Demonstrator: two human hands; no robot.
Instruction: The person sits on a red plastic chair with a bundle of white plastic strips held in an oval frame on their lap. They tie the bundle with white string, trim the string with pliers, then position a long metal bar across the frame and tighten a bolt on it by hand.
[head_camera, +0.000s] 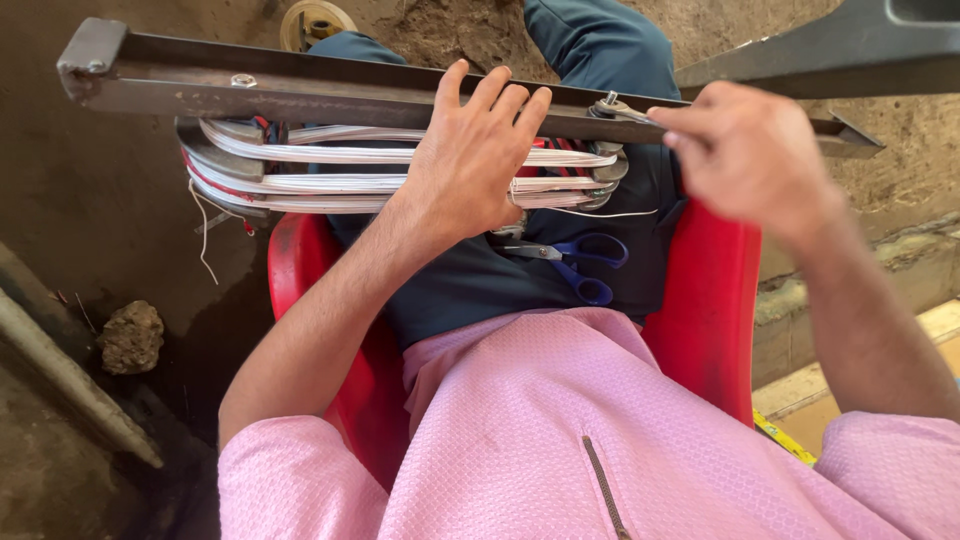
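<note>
A dark metal bar (300, 88) lies across my lap, with bundles of pale wire coils (330, 168) wound on formers beneath it. My left hand (472, 155) lies flat over the coils, fingers spread and resting against the bar's edge. My right hand (745, 150) pinches a small metal piece at a bolt and washer (607, 104) on the bar's right part. Blue-handled scissors (578, 262) rest on my dark trousers just below the coils.
I sit on a red plastic chair (705, 300) in a pink shirt. A stone (130, 335) lies on the dirt floor at left, a small spool (315, 20) lies beyond the bar, and a second dark bar (820, 50) crosses the upper right.
</note>
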